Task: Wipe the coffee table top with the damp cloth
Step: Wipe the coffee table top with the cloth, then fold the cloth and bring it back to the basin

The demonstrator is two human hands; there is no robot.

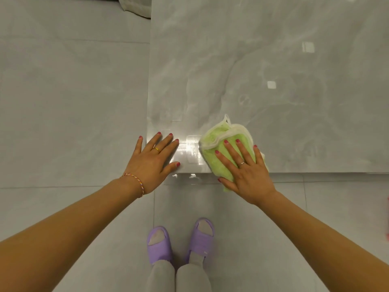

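Note:
The coffee table top (263,70) is a glossy grey marble slab filling the upper right of the head view, its near left corner just in front of me. A folded green cloth with a white edge (212,142) lies on the near edge of the slab and hangs a little over it. My right hand (244,171) presses flat on the cloth with straight, spread fingers. My left hand (151,161) rests flat on the table's near left corner, fingers straight, holding nothing.
Grey floor tiles (63,102) lie to the left of the table and below its front edge. My feet in purple slippers (181,241) stand close to the table's front. A pale curtain hem (134,5) hangs at the top, beside the table's far left.

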